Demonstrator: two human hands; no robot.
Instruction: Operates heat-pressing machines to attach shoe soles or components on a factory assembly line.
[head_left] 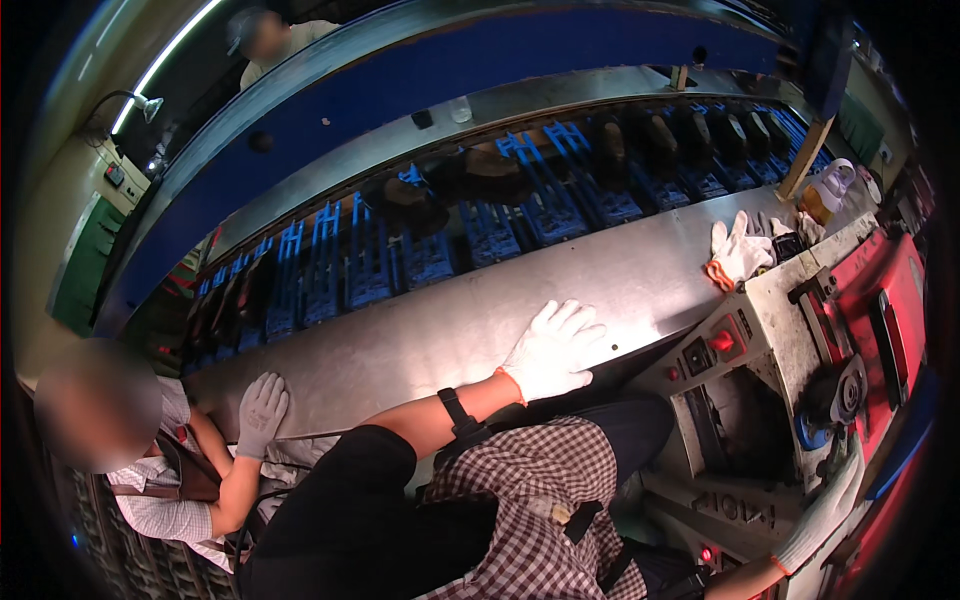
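Note:
My left hand (pixel 555 350), in a white knitted glove with an orange cuff, lies flat on the bare metal ledge (pixel 440 330) with fingers spread, holding nothing. Down at the right, my right hand (pixel 825 515), also in a white glove, reaches along the side of the machine. Its fingers look stretched out beside a round black part (pixel 843 390) and a blue piece (pixel 812 433); whether they touch anything is unclear. Beyond the ledge, several dark shoe-shaped pieces (pixel 490 172) rest among blue rods (pixel 355 250).
A co-worker's gloved hand (pixel 264 405) rests on the ledge at left. Loose white gloves (pixel 740 250) lie at its right end, near a bottle with amber contents (pixel 826 192). A control box with a red switch (pixel 722 341) stands at right. A blue beam (pixel 400 105) spans above.

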